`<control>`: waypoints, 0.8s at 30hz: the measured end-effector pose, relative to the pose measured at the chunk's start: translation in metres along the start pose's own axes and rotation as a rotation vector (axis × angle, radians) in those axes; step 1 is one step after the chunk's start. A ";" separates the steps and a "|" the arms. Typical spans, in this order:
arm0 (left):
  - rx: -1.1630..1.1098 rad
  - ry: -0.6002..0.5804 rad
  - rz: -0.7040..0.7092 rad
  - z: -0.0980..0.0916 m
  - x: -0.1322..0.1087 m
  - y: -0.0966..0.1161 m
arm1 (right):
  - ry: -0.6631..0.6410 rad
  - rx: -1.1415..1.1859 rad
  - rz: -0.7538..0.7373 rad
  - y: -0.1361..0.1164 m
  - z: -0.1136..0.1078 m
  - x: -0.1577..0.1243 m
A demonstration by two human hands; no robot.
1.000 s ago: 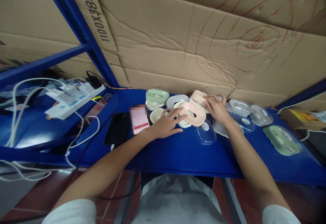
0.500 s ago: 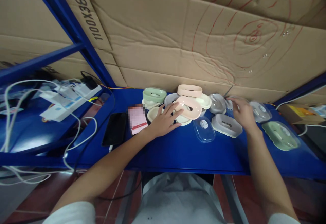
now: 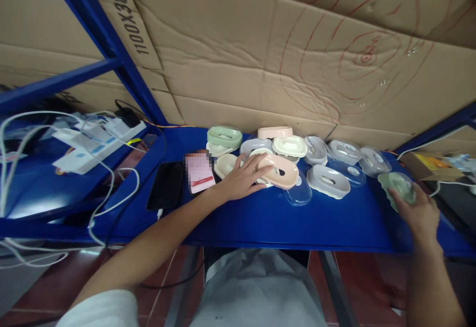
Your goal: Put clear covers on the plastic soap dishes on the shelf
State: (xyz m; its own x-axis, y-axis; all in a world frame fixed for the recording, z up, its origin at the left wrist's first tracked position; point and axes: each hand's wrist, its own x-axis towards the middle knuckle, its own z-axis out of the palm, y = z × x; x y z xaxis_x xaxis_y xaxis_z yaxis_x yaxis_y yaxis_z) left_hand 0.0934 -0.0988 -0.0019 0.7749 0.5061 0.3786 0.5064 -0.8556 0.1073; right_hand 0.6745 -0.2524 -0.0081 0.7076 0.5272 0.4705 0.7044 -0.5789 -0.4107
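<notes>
My left hand (image 3: 243, 180) is over a cluster of soap dish parts, its fingers around the left end of a peach soap dish part (image 3: 288, 175) with an oval slot. Cream dish parts (image 3: 225, 164) lie under and beside that hand. At the right, my right hand (image 3: 422, 213) grips a green soap dish (image 3: 388, 183) with a clear cover by its near right side. Between the hands are a grey soap dish (image 3: 329, 180) and clear lids, one (image 3: 299, 193) beside the peach part and another (image 3: 351, 173) behind the grey dish.
Behind stand covered grey dishes (image 3: 339, 151), another peach part (image 3: 275, 132) and a green one (image 3: 224, 137). To the left lie a black phone (image 3: 165, 185), a pink-screened phone (image 3: 201, 173) and a power strip (image 3: 100, 148) with cables. A small carton (image 3: 433, 168) sits far right.
My right hand has moved right from the back lids and taken hold of the green soap dish. The peach part under my left hand has shifted slightly right and nearer. A clear lid now lies behind the grey dish.
</notes>
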 end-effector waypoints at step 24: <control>-0.456 0.465 -0.368 0.003 -0.002 -0.060 | -0.498 0.636 -1.139 -0.407 0.057 -0.066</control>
State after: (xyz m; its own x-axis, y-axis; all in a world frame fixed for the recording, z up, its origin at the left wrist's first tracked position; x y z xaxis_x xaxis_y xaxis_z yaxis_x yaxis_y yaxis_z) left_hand 0.0624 -0.0483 -0.0115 0.2945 0.7567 0.5837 0.4164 -0.6513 0.6343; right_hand 0.3447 -0.0160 0.0834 -0.4136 0.7520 0.5133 0.7081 0.6201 -0.3379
